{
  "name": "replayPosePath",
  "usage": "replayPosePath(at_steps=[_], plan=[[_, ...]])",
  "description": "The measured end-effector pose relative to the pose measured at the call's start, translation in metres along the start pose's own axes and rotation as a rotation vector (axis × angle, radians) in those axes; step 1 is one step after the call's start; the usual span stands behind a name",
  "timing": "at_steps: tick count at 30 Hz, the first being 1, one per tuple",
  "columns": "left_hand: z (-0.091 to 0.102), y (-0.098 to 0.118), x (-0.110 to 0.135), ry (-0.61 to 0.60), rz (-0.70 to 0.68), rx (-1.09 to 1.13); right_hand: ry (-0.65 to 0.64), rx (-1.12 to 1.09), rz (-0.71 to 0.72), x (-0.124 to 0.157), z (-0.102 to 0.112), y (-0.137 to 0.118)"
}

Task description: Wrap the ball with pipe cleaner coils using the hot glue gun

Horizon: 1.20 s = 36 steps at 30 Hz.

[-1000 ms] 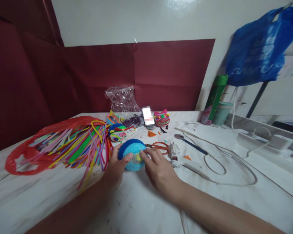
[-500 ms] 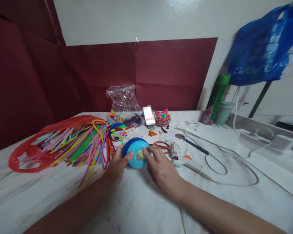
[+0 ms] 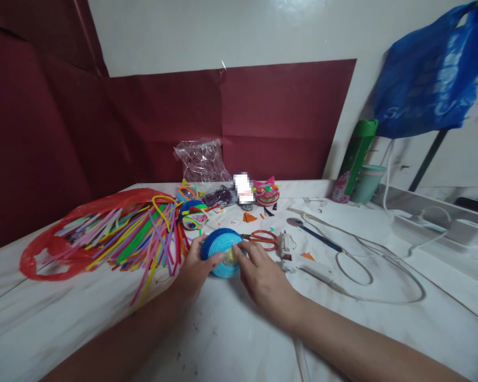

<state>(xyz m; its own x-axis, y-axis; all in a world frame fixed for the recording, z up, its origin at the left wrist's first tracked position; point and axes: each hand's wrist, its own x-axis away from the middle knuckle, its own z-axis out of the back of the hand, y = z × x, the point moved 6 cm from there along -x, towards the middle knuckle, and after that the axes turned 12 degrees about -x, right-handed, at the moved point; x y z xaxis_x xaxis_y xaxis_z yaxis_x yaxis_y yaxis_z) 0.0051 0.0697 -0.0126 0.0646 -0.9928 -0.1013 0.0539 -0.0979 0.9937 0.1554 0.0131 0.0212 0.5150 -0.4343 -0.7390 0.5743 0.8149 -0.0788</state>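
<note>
A round blue shape point(image 3: 220, 245) wound from blue strands, with a pale shiny patch in its middle, stands on the white table point(image 3: 231, 339). My left hand point(image 3: 194, 270) grips its left side, thumb pressed on its face. My right hand point(image 3: 258, 273) holds its right side, fingertips pinched at the shiny middle. Both forearms reach in from the bottom edge.
A red plastic bag point(image 3: 59, 249) spills several coloured strands point(image 3: 143, 239) at the left. Orange-handled scissors point(image 3: 263, 239), a glue gun point(image 3: 286, 248) with its white cord point(image 3: 366, 276), finished colourful figures point(image 3: 266, 194), a clear bag point(image 3: 201, 159), a green bottle point(image 3: 356, 154) and a cup point(image 3: 364, 183) lie beyond.
The blue shape has sunk a little towards the table and my left thumb has slid further across its face. The view has shifted slightly.
</note>
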Motion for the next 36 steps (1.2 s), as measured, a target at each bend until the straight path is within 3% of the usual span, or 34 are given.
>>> replayPosePath(at_steps=[10, 15, 24, 30, 36], plan=[[-0.001, -0.005, 0.0, -0.065, -0.005, 0.028, -0.015, -0.08, 0.007, 0.002, -0.001, -0.003], [0.005, -0.002, 0.001, -0.037, 0.054, -0.06, -0.035, -0.14, 0.031, 0.002, -0.002, -0.009], [0.003, 0.004, 0.005, -0.039, 0.054, -0.013, 0.148, -0.418, -0.044, 0.0, 0.011, -0.001], [0.007, -0.002, 0.001, -0.012, 0.057, -0.031, 0.084, -0.344, -0.015, 0.0, 0.009, -0.004], [0.005, -0.001, 0.001, 0.003, 0.03, -0.05, -0.025, -0.107, 0.073, 0.002, 0.001, -0.007]])
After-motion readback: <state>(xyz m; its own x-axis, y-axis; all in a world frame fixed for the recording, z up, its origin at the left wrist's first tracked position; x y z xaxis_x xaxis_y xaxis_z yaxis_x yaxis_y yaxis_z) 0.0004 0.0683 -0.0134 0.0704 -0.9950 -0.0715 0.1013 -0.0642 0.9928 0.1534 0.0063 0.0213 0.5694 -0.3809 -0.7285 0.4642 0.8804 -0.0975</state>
